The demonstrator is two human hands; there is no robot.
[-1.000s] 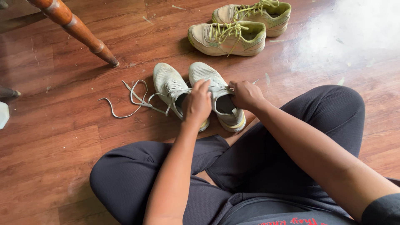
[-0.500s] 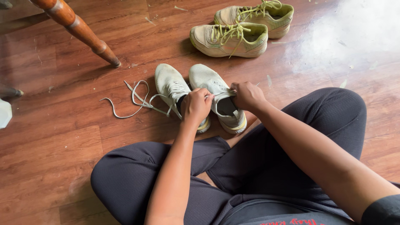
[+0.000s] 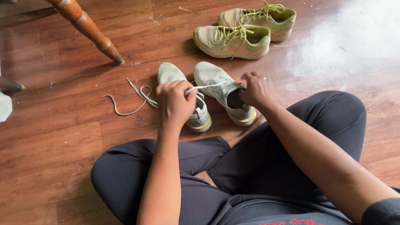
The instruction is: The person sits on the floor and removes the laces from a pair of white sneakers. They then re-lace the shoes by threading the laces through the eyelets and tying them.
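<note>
Since the earlier frame, the left hand has swung out to the person's left, drawing a pale lace taut across the gap between the two shoes, while the right hand has stayed at the collar of the right-hand grey sneaker. Left fingers are closed in a pinch on the lace end; right fingers are curled around the sneaker's upper near its opening, gripping it. That sneaker is pale grey knit with a yellowish sole edge, resting sole-down on the wooden floor just ahead of the person's crossed legs. Its long axis runs diagonally, toe pointing up and to the left in view, heel toward the right knee. Its partner, the left-hand grey sneaker, lies just beside it, partly hidden behind the left hand, with its loose lace trailing leftward over the boards. Farther off sit two yellow-laced sneakers, and a turned wooden furniture leg stands at upper left.
</note>
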